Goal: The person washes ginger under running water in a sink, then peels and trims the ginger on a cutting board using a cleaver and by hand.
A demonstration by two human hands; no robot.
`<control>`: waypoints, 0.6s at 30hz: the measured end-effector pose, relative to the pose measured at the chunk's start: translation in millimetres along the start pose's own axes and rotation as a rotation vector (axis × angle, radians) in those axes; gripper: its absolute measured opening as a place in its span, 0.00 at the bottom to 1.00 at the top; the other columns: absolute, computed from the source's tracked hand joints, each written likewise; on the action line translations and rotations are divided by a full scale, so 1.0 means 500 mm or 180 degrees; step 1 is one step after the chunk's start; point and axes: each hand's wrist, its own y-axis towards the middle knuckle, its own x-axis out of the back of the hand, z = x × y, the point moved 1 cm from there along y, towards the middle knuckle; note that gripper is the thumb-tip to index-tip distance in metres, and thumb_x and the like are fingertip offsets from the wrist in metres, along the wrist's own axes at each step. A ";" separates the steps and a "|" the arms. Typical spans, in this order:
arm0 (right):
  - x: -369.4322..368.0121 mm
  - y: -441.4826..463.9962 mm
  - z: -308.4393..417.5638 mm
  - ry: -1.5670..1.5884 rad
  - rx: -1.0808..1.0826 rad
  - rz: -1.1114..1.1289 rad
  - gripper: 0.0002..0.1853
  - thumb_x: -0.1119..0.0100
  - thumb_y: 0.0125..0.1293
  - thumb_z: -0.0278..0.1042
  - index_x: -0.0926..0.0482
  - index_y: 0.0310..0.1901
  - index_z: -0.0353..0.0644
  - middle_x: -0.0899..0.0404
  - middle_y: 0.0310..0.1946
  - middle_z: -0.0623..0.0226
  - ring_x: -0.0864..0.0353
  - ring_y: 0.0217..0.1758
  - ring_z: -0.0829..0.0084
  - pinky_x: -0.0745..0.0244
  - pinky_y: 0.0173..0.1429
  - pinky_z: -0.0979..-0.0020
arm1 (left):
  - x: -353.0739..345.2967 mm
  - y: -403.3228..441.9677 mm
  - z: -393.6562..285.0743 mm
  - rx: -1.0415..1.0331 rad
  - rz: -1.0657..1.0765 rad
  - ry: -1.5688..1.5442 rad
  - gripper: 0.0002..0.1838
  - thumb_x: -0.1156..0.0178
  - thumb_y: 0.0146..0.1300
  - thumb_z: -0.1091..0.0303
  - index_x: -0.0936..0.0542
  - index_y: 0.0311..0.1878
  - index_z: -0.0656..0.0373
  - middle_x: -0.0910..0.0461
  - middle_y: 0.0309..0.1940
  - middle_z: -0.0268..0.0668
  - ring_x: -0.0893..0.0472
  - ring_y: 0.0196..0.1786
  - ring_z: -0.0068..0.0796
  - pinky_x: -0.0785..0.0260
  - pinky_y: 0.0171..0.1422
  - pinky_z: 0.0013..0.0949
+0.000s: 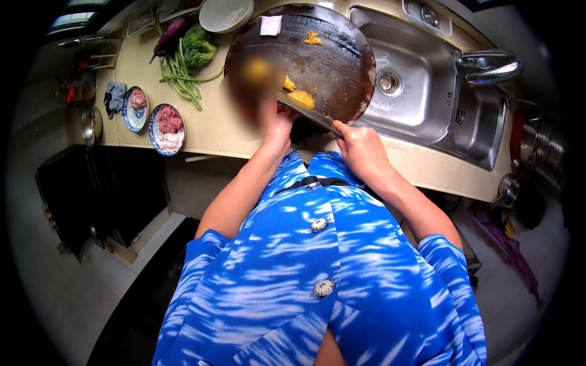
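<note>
My right hand is closed around the handle of a kitchen knife. The blade slants up and left over the near edge of a round, dark, wet chopping board. My left hand is at the blade's far end, its fingers partly hidden by the blade and a blurred patch. A smeared yellow thing shows inside that patch, too unclear to name. Just beyond the blade lies an orange-yellow piece of food. Another orange-yellow scrap sits farther back on the board, near a white folded cloth or paper.
A steel double sink with a faucet is right of the board. On the left are broccoli, green beans, an eggplant and two patterned plates of raw meat. A white bowl stands behind.
</note>
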 end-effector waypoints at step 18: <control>-0.035 0.032 0.009 -0.0750 0.0380 -0.0082 0.14 0.50 0.53 0.26 0.26 0.43 0.35 0.21 0.22 0.53 0.19 0.26 0.56 0.24 0.30 0.60 | 0.016 0.042 0.015 -0.0111 -0.0264 0.0092 0.20 0.44 0.56 0.85 0.29 0.53 0.64 0.25 0.47 0.40 0.22 0.46 0.33 0.25 0.48 0.35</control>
